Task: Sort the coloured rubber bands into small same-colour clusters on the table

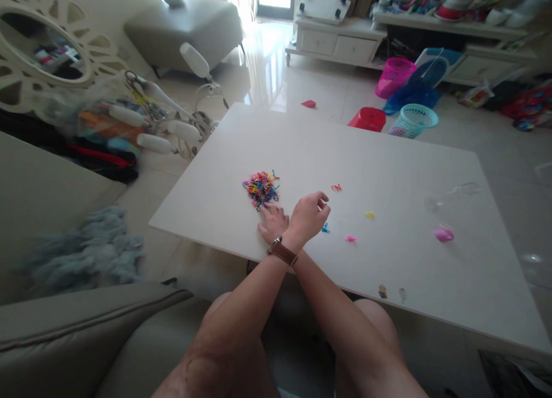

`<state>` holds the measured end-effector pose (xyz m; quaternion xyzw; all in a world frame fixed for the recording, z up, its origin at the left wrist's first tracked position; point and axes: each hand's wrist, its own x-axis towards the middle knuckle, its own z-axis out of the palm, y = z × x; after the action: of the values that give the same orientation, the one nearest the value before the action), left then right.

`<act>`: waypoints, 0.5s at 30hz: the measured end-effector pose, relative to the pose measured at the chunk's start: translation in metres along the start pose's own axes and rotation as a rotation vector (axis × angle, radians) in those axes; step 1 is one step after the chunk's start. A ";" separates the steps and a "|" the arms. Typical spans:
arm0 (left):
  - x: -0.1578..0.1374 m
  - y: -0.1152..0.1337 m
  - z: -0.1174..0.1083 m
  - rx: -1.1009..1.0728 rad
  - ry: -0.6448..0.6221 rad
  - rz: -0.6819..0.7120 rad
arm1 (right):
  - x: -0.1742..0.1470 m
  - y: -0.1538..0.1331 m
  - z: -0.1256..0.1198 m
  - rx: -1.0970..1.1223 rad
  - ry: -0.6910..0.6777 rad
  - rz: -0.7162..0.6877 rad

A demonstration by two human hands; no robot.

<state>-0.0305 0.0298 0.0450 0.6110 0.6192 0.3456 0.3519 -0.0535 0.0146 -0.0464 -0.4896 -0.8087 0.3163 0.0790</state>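
My forearms cross over the white table (224, 208). My left hand (308, 215), with a brown-strapped watch (282, 251) on its wrist, reaches over to the right with fingers curled; whatever they may hold is hidden. My right hand (273, 222) lies below it on the left, fingers stretched and apart, fingertips at the near edge of a heap of small multicoloured rubber bands (261, 188). Beside my left hand are small groups of bands: red (336, 187), blue (325, 228), pink (351, 238) and yellow (370, 215).
At the table's right are a pink-purple rounded thing (444, 234) and a clear plastic piece (468, 188). Two small stickers (382, 291) are near the front edge. Beyond the table stand a red bin (368, 119) and a light-blue basket (414, 121). A lamp (183, 130) stands at the left.
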 end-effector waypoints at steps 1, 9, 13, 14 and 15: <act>0.000 0.000 0.000 -0.001 0.002 -0.003 | 0.000 0.001 -0.002 0.009 -0.009 -0.003; 0.002 0.001 0.002 -0.016 0.000 0.007 | -0.003 0.003 -0.014 0.059 0.038 -0.034; 0.001 0.004 -0.001 0.049 -0.031 -0.017 | -0.002 0.010 -0.031 0.048 0.035 -0.050; 0.001 0.005 -0.001 0.076 -0.048 -0.026 | -0.001 0.013 -0.036 0.046 0.025 -0.069; 0.001 0.006 -0.002 0.104 -0.063 -0.035 | 0.000 0.016 -0.041 0.049 0.014 -0.098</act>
<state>-0.0293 0.0309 0.0507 0.6279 0.6357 0.2875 0.3450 -0.0241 0.0374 -0.0232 -0.4496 -0.8231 0.3284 0.1123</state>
